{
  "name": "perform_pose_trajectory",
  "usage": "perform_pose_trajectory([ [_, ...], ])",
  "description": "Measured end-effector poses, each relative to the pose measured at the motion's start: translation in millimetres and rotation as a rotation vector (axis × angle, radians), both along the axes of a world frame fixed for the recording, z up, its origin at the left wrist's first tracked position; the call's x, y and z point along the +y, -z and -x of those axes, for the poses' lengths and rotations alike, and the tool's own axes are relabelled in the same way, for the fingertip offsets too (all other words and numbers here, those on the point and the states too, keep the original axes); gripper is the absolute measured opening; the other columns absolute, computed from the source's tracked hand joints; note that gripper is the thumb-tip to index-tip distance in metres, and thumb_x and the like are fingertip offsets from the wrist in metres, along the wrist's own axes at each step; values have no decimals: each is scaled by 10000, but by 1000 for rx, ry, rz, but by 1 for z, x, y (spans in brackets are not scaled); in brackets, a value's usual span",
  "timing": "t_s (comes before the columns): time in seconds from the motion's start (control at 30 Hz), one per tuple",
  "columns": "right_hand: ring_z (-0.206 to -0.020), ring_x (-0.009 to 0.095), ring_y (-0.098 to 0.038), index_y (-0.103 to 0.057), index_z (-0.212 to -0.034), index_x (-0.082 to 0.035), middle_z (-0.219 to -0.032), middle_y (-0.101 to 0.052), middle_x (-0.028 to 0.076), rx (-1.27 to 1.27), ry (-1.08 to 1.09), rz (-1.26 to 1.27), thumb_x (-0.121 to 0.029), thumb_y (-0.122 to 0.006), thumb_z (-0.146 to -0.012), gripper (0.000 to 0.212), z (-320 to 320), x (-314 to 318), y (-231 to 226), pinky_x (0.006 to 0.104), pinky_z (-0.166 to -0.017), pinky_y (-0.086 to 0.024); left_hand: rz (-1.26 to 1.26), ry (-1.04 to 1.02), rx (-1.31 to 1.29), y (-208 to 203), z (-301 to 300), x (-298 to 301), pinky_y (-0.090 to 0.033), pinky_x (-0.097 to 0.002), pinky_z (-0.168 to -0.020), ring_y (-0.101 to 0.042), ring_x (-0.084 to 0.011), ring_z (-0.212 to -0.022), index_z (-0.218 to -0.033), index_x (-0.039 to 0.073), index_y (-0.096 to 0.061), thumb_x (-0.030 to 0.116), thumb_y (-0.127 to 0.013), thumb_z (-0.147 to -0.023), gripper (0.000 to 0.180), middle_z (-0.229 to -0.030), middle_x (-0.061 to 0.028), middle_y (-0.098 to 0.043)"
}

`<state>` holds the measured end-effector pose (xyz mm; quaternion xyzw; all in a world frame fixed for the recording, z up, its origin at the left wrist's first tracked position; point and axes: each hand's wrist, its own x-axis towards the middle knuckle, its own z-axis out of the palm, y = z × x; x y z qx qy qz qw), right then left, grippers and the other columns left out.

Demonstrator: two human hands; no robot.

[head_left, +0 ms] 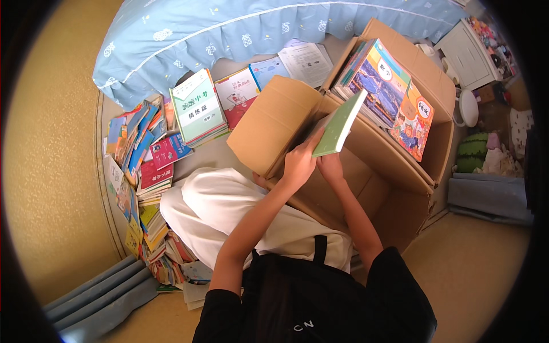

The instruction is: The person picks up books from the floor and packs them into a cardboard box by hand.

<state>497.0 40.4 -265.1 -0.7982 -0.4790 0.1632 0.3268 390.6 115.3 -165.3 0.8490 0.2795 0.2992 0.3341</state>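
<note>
Both of my hands hold a thin green book over a large open cardboard box. My left hand grips its lower left edge and my right hand grips it from below. The book tilts up to the right, above the box's open middle. Inside the box, at its far end, stands a row of colourful books, leaning on edge. One box flap folds out to the left, just beside my left hand.
Stacks and loose piles of books lie on the floor to my left, with a green-and-white stack further back. A blue bed cover arcs across the top. A white cabinet and a watermelon-shaped cushion are at the right.
</note>
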Motion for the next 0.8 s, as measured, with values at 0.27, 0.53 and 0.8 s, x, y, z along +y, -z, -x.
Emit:
perform_pose_trajectory([
  [0.27, -1155, 517, -251, -431, -1209, -217, -1330, -180, 272, -225, 75, 4, -93, -529, -701, 532, -6, -8, 6, 484, -889, -371, 198, 162, 72, 37, -8, 23, -474, -398, -638, -553, -362, -806, -1242, 148, -405, 52, -515, -762, 502, -993, -192, -559],
  [0.53, -1164, 507, -249, -430, -1202, -185, -1342, -159, 262, -200, 70, 59, -88, -525, -697, 523, -14, -8, 6, 463, -896, -374, 404, 222, -36, 101, -15, 34, -426, -339, -823, -506, -316, -1024, -1238, 116, -413, 88, -554, -768, 492, -1124, -185, -509],
  [0.8, -1178, 498, -234, -423, -1216, -188, -1350, -149, 252, -170, 70, 60, -79, -526, -694, 542, -20, -5, 0, 460, -907, -365, 663, 96, 241, 134, -19, 48, -313, -311, -955, -382, -263, -1175, -1299, 56, -307, 329, -638, -744, 702, -1270, -168, -399],
])
